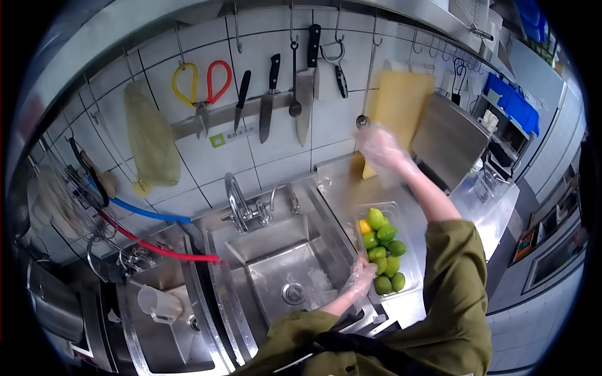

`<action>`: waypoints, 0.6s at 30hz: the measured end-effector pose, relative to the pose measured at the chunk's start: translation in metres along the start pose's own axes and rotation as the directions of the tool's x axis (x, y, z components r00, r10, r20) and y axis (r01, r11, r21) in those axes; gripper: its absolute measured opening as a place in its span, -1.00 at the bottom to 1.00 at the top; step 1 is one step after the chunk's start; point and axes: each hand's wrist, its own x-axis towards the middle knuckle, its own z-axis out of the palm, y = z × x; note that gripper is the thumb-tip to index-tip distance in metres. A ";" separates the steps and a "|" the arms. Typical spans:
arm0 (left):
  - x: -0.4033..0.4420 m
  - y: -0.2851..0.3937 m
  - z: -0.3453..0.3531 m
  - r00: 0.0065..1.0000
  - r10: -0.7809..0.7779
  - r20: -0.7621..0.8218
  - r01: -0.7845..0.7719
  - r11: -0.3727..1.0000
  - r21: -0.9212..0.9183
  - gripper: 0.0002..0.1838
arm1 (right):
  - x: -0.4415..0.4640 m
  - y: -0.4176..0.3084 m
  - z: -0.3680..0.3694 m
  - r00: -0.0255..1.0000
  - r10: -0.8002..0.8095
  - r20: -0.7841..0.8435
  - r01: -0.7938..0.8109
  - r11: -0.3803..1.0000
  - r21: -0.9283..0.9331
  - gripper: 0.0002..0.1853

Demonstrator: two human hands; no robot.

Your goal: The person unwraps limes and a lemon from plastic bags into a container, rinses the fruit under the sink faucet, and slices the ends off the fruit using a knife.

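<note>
Both hands wear clear plastic gloves. My right hand (380, 147) is raised over the counter, at the left edge of a yellow cutting board (407, 106) that leans on the tiled wall; its fingers are blurred and I cannot make out what they hold. My left hand (360, 279) is at the left side of a clear tray (411, 276), beside the green limes (382, 253) in it; its fingers are bent, and their grip is unclear. One orange-yellow fruit (364, 226) lies at the tray's upper left.
A steel sink (269, 276) with a faucet (238, 203) lies left of the tray. Knives (268, 106) and scissors (200, 103) hang on the wall. A clear pitcher (160, 304) stands in the smaller left sink. A steel panel (450, 139) leans at the right.
</note>
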 end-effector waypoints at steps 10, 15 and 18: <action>-0.059 0.040 -0.195 0.917 -0.033 -0.397 -0.080 0.961 -0.266 -0.84 | 0.223 -0.030 0.014 0.777 -0.614 -0.137 0.151 0.394 -0.906 -0.80; -0.092 0.020 -0.200 0.868 -0.147 -0.474 -0.016 0.946 -0.324 -0.91 | 0.168 -0.091 -0.078 0.865 -0.500 0.038 0.399 0.641 -0.656 -0.78; -0.105 0.019 -0.176 0.930 -0.071 -0.361 -0.034 0.961 -0.276 -0.91 | 0.133 -0.093 -0.062 0.742 -0.586 0.325 0.508 0.177 -0.843 -0.95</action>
